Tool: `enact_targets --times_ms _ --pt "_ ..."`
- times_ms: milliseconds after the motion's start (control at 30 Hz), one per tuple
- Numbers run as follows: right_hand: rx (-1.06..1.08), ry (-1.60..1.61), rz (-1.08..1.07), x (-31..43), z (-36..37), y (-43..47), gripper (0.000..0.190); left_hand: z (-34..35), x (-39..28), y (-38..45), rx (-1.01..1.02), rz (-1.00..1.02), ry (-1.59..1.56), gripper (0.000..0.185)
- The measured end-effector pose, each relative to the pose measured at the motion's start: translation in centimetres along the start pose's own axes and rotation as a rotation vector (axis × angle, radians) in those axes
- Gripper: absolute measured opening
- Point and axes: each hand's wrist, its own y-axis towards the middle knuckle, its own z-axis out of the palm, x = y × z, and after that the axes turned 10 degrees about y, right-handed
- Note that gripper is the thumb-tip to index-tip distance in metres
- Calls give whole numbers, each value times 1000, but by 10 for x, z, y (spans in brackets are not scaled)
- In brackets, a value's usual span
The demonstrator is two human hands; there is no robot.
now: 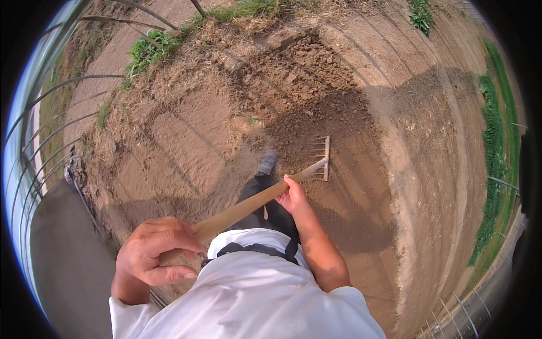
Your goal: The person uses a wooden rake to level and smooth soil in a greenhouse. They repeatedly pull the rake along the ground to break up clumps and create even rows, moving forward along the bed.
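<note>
A garden rake with a long wooden handle slants across my body from lower left to upper right. My left hand curls loosely around the handle's upper end, its thumb held apart from the fingers. Farther down, my right hand grips the handle, thumb lying along it. The toothed rake head is over smoothed brown soil, tines pointing left; whether they touch the ground, I cannot tell. One of my shoes stands left of the rake head.
Loose, cloddy soil lies ahead, bordered on the right by a pale earth ridge. Curved hoops stand at left near a grass tuft and dry straw. Green plants line the far right; thin rods stand lower right.
</note>
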Motion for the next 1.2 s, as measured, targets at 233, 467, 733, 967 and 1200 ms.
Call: enact_targets --times_ms 233,467,733,967,1200 --pt "30 30 10 5 -4 0 27 0 -3 6 24 5 0 39" --pt "24 55 -21 8 -7 3 28 0 -4 10 32 60 0 37" --pt "19 31 -40 -2 10 2 25 -11 1 -6 7 -75 -99 34" --pt "-55 9 -61 17 12 24 24 -28 39 7 -47 26 -122 30" --pt "-21 79 -65 18 46 48 22 -64 62 41 -93 52 -57 26"
